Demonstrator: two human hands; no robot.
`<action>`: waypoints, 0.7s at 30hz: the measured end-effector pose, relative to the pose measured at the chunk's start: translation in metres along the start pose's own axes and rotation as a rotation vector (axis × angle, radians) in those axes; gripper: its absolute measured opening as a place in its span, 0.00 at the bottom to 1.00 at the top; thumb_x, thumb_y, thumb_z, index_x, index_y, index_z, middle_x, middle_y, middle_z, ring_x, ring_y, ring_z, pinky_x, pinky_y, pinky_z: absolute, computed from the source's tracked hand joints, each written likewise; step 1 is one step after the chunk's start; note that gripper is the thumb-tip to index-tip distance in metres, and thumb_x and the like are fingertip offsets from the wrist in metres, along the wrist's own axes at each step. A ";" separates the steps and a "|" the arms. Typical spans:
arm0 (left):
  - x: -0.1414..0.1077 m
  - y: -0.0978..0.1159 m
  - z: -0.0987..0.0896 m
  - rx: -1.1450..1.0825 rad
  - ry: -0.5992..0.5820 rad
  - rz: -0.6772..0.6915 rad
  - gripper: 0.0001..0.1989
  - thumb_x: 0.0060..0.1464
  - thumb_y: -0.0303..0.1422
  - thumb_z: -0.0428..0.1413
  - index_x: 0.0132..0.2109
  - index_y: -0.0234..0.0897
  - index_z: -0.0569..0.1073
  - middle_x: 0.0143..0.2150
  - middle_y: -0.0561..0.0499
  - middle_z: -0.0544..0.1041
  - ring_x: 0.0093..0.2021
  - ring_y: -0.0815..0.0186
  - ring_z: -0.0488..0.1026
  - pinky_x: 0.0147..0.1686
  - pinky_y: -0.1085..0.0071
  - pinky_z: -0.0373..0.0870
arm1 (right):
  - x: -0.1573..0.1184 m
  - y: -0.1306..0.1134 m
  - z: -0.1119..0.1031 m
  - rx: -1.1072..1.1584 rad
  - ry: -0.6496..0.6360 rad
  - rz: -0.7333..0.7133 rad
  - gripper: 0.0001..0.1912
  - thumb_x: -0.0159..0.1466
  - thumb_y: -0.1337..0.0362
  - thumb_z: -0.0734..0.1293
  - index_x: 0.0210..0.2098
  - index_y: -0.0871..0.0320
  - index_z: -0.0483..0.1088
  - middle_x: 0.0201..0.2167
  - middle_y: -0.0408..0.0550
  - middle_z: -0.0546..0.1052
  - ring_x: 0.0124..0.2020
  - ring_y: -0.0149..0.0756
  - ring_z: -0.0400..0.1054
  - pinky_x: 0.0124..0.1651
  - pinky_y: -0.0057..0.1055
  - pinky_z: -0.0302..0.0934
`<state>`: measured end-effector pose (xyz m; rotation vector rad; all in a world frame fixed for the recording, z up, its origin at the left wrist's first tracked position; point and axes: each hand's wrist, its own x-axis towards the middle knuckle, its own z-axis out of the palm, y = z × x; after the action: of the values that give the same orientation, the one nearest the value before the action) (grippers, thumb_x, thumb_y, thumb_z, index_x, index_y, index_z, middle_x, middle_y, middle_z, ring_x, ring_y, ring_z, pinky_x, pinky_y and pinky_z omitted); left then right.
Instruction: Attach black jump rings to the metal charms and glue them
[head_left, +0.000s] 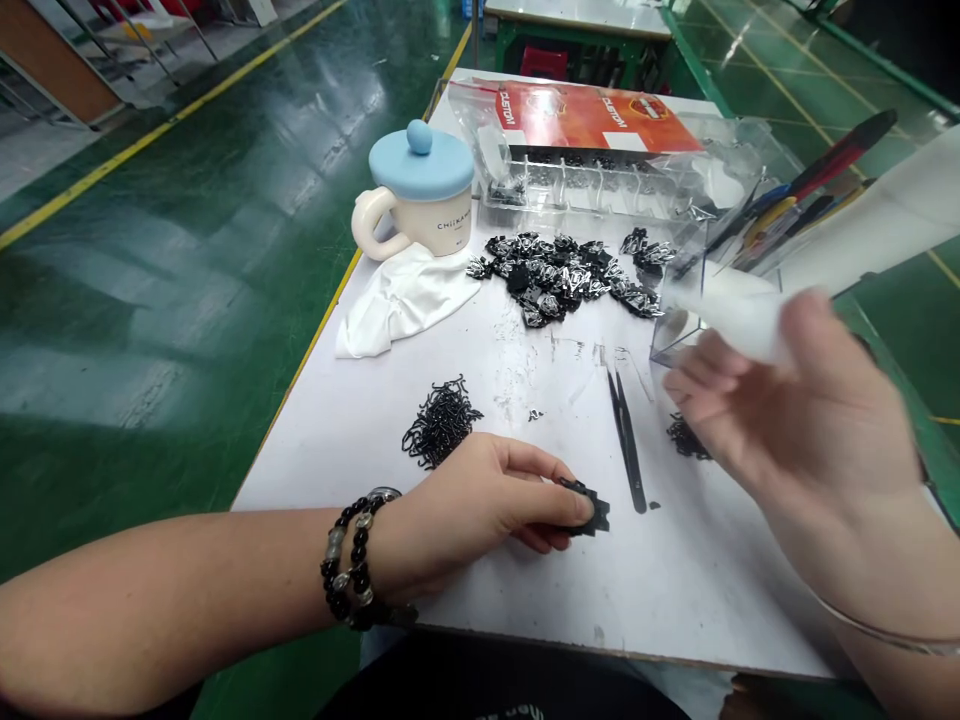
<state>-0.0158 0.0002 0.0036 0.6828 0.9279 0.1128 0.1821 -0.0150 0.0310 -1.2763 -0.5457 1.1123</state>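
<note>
Left hand (465, 505) low over the counter (675, 590), fingers together and clamped on a black notched piece (592, 515), thumb on top, toothed edge jutting past the fingertips. Beaded bracelet (358, 557) on that wrist.

Right hand (795, 410) raised and blurred, fingers (697, 375) apart, against a white translucent sheet (739, 315); cannot tell if it is gripped.

Black tweezers (626, 440) lie between the hands. A tangle of black wire clips (441, 422) lies left of them, a smaller tangle (686, 438) under the right hand. Farther up, a heap of black-and-silver pieces (547, 280).

Beyond it, a clear plastic tray (585, 180) with a red card (592, 118) reading "CUSTOM". Mug (424, 205) with blue lid, printed "CHIIKAWA", stands on a white cloth (401, 308). Clear holder (720, 255) of pens at right.
</note>
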 end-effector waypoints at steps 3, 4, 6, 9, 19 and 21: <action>0.000 0.001 0.002 0.019 0.016 -0.029 0.08 0.42 0.27 0.65 0.31 0.32 0.74 0.20 0.55 0.74 0.23 0.71 0.72 0.28 0.75 0.68 | -0.021 0.000 -0.013 -0.078 0.078 -0.156 0.14 0.67 0.58 0.56 0.28 0.54 0.65 0.24 0.44 0.58 0.22 0.28 0.54 0.29 0.32 0.60; 0.000 0.001 0.002 0.021 0.019 -0.033 0.08 0.42 0.27 0.65 0.31 0.31 0.74 0.20 0.55 0.74 0.23 0.71 0.72 0.28 0.75 0.68 | -0.028 0.003 -0.015 -0.103 0.057 -0.236 0.13 0.66 0.57 0.58 0.27 0.54 0.65 0.25 0.45 0.59 0.23 0.29 0.55 0.30 0.33 0.60; 0.001 0.000 0.002 0.025 0.019 -0.037 0.08 0.42 0.27 0.65 0.32 0.31 0.74 0.20 0.55 0.74 0.24 0.71 0.72 0.28 0.75 0.68 | -0.038 0.011 -0.017 -0.163 -0.011 -0.392 0.10 0.62 0.55 0.63 0.28 0.53 0.64 0.25 0.45 0.62 0.26 0.34 0.59 0.32 0.36 0.60; 0.001 0.001 0.003 0.043 0.022 -0.034 0.10 0.42 0.28 0.65 0.33 0.31 0.73 0.20 0.56 0.74 0.24 0.71 0.73 0.28 0.76 0.68 | -0.044 0.023 -0.015 -0.251 -0.089 -0.518 0.11 0.56 0.55 0.69 0.28 0.53 0.65 0.24 0.46 0.66 0.29 0.38 0.62 0.33 0.39 0.59; -0.001 0.004 0.003 0.078 0.021 -0.048 0.09 0.44 0.27 0.64 0.34 0.31 0.73 0.20 0.56 0.74 0.24 0.72 0.73 0.29 0.76 0.68 | -0.039 0.031 -0.009 -0.259 -0.268 -0.598 0.05 0.57 0.64 0.68 0.28 0.57 0.67 0.20 0.44 0.68 0.24 0.35 0.62 0.26 0.35 0.53; 0.000 0.004 0.003 0.077 0.017 -0.045 0.09 0.44 0.27 0.64 0.34 0.31 0.73 0.20 0.56 0.74 0.25 0.72 0.73 0.29 0.76 0.68 | -0.039 0.031 -0.009 -0.262 -0.272 -0.590 0.05 0.57 0.64 0.68 0.28 0.57 0.66 0.20 0.44 0.67 0.23 0.34 0.62 0.26 0.34 0.53</action>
<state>-0.0125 0.0012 0.0071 0.7324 0.9669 0.0428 0.1629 -0.0568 0.0091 -1.0789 -1.2168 0.7277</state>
